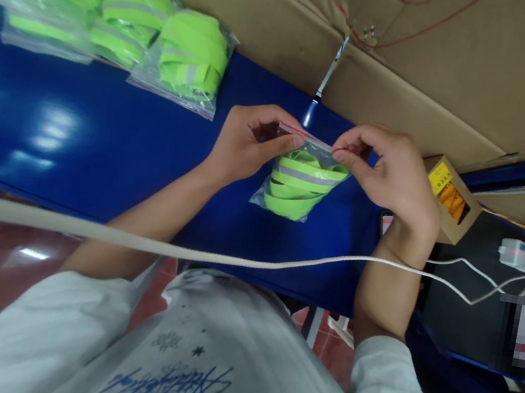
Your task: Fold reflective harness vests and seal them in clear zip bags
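Between my two hands hangs a clear zip bag (pixel 319 147) over the blue table, its red-lined seal strip uppermost. Inside it lies a folded neon-green strap (pixel 296 192) with a grey reflective stripe. My left hand (pixel 252 140) pinches the left end of the seal between thumb and forefinger. At the right end, my right hand (pixel 389 168) pinches the same strip, its wrist bent. Whether the seal is closed along its length I cannot tell.
Filled bags of green straps (pixel 193 55) lie at the back left of the blue table (pixel 98 147). A pair of tweezers or thin blade (pixel 329 73) leans at the back. A cardboard box (pixel 449 199) stands right. A white cable (pixel 250 263) crosses in front.
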Demonstrator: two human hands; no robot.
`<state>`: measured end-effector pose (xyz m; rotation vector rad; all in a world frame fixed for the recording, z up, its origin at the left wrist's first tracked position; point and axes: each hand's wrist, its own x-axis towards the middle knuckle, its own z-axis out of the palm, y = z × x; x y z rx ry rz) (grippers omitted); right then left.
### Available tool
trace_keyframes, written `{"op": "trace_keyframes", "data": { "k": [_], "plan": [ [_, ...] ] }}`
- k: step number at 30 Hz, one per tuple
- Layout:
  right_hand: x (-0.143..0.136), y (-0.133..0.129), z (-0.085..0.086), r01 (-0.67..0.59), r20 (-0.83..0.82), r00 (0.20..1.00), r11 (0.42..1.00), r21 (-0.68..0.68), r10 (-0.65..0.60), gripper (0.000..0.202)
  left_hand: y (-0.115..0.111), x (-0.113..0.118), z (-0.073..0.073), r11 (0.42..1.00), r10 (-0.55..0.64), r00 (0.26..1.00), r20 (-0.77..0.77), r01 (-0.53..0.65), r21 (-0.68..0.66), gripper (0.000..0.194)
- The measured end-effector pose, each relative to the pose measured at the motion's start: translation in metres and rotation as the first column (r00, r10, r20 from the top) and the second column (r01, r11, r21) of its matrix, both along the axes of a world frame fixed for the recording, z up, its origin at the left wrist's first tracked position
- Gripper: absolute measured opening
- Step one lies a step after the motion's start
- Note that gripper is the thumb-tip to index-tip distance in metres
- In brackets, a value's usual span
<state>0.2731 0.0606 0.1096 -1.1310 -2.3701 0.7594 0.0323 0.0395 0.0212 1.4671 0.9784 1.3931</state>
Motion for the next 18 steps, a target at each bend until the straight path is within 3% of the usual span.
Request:
{"op": "trace_keyframes", "data": {
  "k": [3,18],
  "plan": [
    [-0.007,0.001,-0.001,-0.013,0.058,0.998,1.0,0.002,0.013,0.009,0.001,0.0,-0.002,1.0,0.02,1.0,0.001,-0.02,0.007,0.024],
    [-0.018,-0.001,-0.01,-0.045,-0.013,0.999,0.998,0.042,0.046,0.01,0.001,-0.005,0.0,0.998,-0.008,1.0,-0.009,0.008,0.062,0.023]
  ]
}}
